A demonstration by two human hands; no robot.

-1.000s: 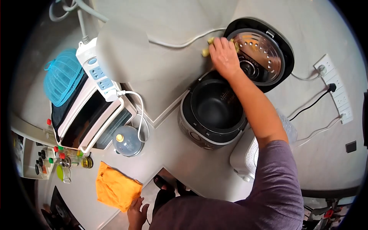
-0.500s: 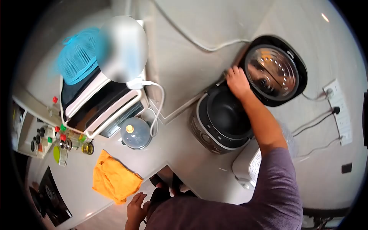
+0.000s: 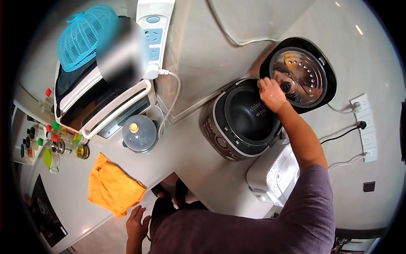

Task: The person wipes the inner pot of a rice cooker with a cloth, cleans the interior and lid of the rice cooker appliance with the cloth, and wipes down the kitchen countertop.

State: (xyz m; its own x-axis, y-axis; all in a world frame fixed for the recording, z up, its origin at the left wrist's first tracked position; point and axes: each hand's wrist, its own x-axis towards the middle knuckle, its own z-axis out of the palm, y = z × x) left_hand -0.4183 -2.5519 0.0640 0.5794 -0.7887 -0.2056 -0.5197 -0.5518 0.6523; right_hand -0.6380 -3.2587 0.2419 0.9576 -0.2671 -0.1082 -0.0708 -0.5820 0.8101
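My right hand point(image 3: 272, 95) is closed at the rim of the open rice cooker point(image 3: 220, 135), near the lid's hinge. A small bit of a yellowish cloth point(image 3: 259, 85) shows at its fingertips; the rest is hidden. The black inner pot point(image 3: 249, 120) sits in the cooker, and the raised lid point(image 3: 300, 78) has a shiny metal plate inside. Down at the counter's front edge, my left hand point(image 3: 137, 221) has its fingers apart and holds nothing. An orange cloth point(image 3: 113, 186) lies just beyond it.
Left on the counter are an oven point(image 3: 105, 110) under a blue mesh cover point(image 3: 82, 40), a lidded pot point(image 3: 140, 134), bottles and jars point(image 3: 63, 146). A power strip point(image 3: 153, 38) is above. A white appliance point(image 3: 262, 173) stands right of the cooker, below wall sockets point(image 3: 366, 127).
My right hand has moved from beside the lid, where more yellowish cloth showed, down to the cooker's rim. My left hand remains low near the orange cloth. The camera view has shifted.
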